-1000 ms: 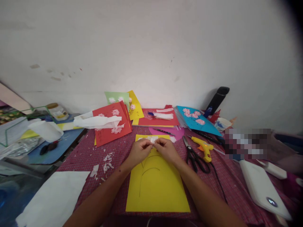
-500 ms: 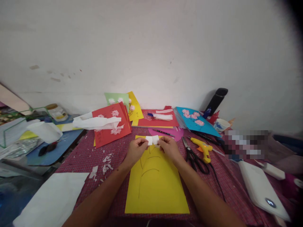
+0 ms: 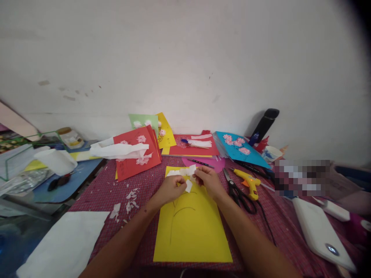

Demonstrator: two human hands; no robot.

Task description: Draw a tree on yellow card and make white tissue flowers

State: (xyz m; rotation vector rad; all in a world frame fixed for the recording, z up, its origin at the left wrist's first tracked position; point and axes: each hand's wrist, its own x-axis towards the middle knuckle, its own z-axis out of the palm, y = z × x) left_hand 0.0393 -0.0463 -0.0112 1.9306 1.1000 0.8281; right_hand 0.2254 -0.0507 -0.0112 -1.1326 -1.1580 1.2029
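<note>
A yellow sheet [image 3: 194,235] with dark curved pencil-like lines lies on the cloth in front of me. Over its top part, my right hand [image 3: 209,181] pinches a white tissue paper piece [image 3: 191,170]. Just to its left, my left hand [image 3: 171,190] is closed with thumb and fingers together, a small white paper square [image 3: 189,186] sticking out at its fingertips. More white tissue shows behind the left hand near the sheet's top edge; whether it is joined to the piece in my right hand I cannot tell.
Black-handled scissors [image 3: 237,193] and a yellow glue gun [image 3: 247,181] lie right of the sheet. A pen [image 3: 200,163] is behind it. Paper scraps [image 3: 131,200] lie left. Red cards [image 3: 133,166] and a blue card [image 3: 240,148] with paper flowers stand farther back.
My left hand has come down and toward me, away from the tissue it pinched beside the right hand. A small white square now shows at its fingertips. The right hand stays almost in place.
</note>
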